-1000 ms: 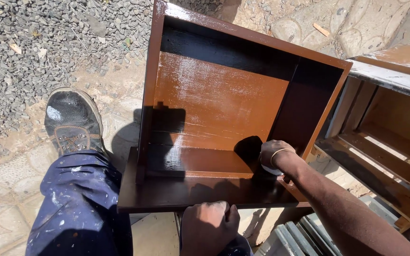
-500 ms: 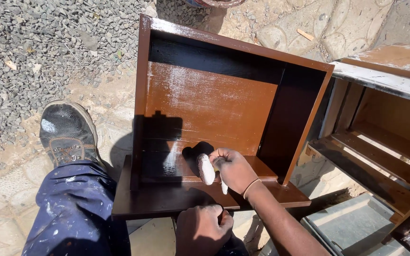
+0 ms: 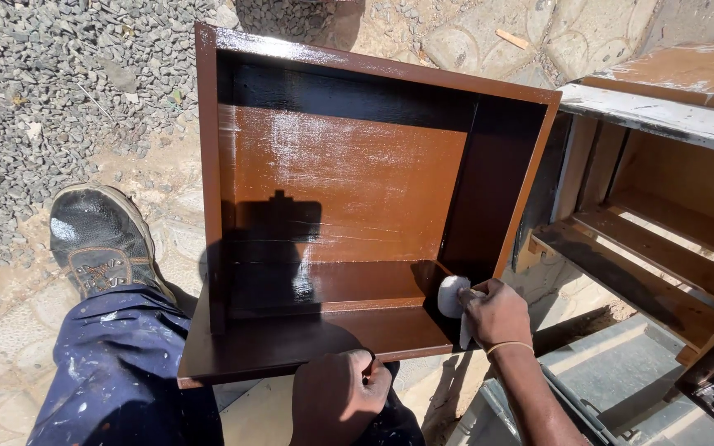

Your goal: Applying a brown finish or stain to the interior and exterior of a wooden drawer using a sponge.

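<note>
A brown varnished wooden drawer point(image 3: 349, 177) stands open toward me, its glossy bottom panel wet-looking. My right hand point(image 3: 496, 312) is shut on a small white cloth pad point(image 3: 451, 296), pressed at the drawer's near right inside corner. My left hand point(image 3: 339, 395) grips the drawer's near front edge point(image 3: 274, 351) from below, fingers curled over it. My leg in paint-spattered blue trousers point(image 3: 117, 372) and a worn black boot point(image 3: 97, 235) are to the left of the drawer.
A wooden cabinet frame point(image 3: 663, 223) with slatted runners stands at the right, its top edge whitish. Grey gravel point(image 3: 51, 74) covers the ground at upper left, and paving stones lie beyond the drawer. A grey flat panel point(image 3: 621, 372) lies at lower right.
My right hand with the white cloth swept from the drawer's right side to the middle, then back to the near right corner. My left hand stayed on the front edge.
</note>
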